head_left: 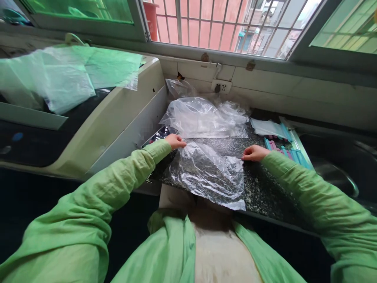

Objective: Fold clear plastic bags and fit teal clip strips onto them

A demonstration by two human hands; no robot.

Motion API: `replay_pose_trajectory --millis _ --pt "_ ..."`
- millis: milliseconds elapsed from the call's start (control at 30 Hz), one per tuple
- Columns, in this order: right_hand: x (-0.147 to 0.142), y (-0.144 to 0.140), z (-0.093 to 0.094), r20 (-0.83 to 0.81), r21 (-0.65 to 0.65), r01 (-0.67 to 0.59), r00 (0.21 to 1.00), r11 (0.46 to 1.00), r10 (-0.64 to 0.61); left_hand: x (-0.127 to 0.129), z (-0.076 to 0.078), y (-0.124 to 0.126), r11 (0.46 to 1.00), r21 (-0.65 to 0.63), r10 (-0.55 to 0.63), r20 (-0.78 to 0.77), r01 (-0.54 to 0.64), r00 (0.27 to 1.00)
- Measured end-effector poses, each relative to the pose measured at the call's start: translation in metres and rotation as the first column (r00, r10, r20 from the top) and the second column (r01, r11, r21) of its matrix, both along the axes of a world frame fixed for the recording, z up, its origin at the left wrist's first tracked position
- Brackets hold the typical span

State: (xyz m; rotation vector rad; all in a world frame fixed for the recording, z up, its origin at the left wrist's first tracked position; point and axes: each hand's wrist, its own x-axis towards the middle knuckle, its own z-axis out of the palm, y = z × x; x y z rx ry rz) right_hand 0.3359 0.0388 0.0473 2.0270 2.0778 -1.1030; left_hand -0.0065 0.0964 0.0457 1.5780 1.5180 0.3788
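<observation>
A clear, crinkled plastic bag (210,177) lies spread on the speckled countertop (259,192), its lower edge hanging over the front. My left hand (176,141) pinches its upper left corner. At the upper right corner, my right hand (253,153) has the edge between thumb and fingertips. Just beyond it rests a pile of more clear plastic bags (203,118) against the wall. A dark, shiny phone-like object (161,133) lies behind my left hand, partly covered.
A washing machine (118,118) on the left bears flat plastic bags (67,74). Pink and blue plastic pieces (282,149) and a small white packet (268,127) lie on the right, beside a sink (330,169). A wall socket (222,86) sits under the barred window (224,23).
</observation>
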Motion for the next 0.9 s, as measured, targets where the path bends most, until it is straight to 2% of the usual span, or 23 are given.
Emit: replay_pose_trajectory --millis 100,300,400,467,500,600,700,800,833,900 --pt "0.01 -0.002 -0.003 0.003 0.072 -0.033 0.999 0.997 0.032 -0.002 -0.005 -0.009 0.999 0.039 0.003 0.052 -0.005 0.999" --pt "0.032 -0.009 -0.004 0.025 0.143 -0.126 0.992 0.982 0.124 0.011 -0.019 -0.03 1.0 -0.014 -0.014 0.209 0.017 0.978" --pt "0.032 -0.007 0.005 0.072 0.216 -0.18 0.983 0.96 0.168 0.019 -0.022 -0.038 0.999 0.053 -0.024 0.296 0.009 0.955" --pt "0.023 0.0 0.017 0.123 0.295 -0.185 0.98 0.937 0.154 0.022 -0.022 -0.042 0.991 0.134 -0.048 0.305 0.007 0.951" --pt "0.014 0.005 0.024 0.132 0.344 -0.169 0.983 0.924 0.13 0.023 -0.021 -0.044 0.984 0.177 -0.055 0.297 0.002 0.953" --pt "-0.027 0.019 0.042 0.1 0.38 -0.186 0.982 0.906 0.16 0.027 -0.018 -0.05 0.963 0.266 -0.041 0.269 -0.033 0.962" --pt "-0.085 0.026 0.051 0.069 0.462 -0.282 0.957 0.841 0.283 0.028 -0.016 -0.056 0.959 0.277 -0.015 0.252 -0.057 0.968" --pt "-0.14 0.026 0.054 0.137 0.47 -0.41 0.909 0.781 0.394 0.027 -0.015 -0.06 0.963 0.264 -0.006 0.241 -0.06 0.97" --pt "-0.155 0.026 0.055 0.178 0.464 -0.432 0.9 0.773 0.397 0.026 -0.015 -0.061 0.964 0.261 -0.006 0.237 -0.058 0.971" --pt "-0.177 0.026 0.056 0.274 0.393 -0.47 0.88 0.79 0.387 0.025 -0.015 -0.062 0.965 0.258 -0.005 0.231 -0.057 0.973"
